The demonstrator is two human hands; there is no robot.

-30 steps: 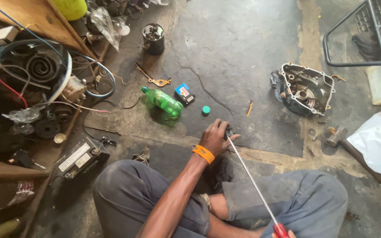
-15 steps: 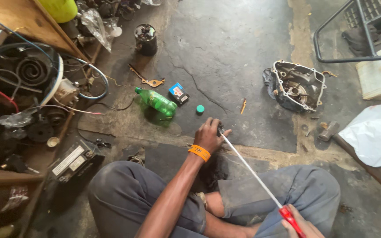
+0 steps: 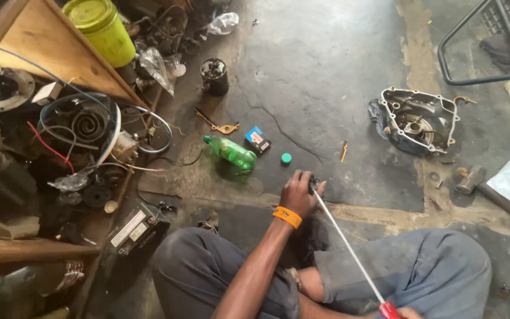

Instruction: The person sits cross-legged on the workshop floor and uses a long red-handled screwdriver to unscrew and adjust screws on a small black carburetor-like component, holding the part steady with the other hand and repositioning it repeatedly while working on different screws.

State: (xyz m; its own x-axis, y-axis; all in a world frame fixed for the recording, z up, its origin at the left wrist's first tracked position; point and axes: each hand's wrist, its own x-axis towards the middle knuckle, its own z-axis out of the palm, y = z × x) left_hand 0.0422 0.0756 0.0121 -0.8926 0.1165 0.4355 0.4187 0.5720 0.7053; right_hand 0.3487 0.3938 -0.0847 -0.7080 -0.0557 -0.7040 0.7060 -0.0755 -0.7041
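A seated person's left hand, an orange wristband at the wrist, curls its fingers shut around a small dark metal part pressed to the cracked concrete floor. The tip of a long, thin steel screwdriver meets that part; its red handle sits at the bottom edge of the view, where the right hand is mostly cut off, so its grip cannot be told.

Just beyond the small part lie a green bottle cap, a green plastic bottle on its side and a small blue box. Farther off to the right rests a grey cast-metal engine cover, ribbed and hollow; a hammer lies near it. To the left of the part, coiled wires, a dark rectangular battery and a yellow-green plastic jar crowd a wooden shelf.

Compared with half a second earlier, the left hand holds the same clamp on the part and the screwdriver keeps its slant; only the view has shifted slightly.
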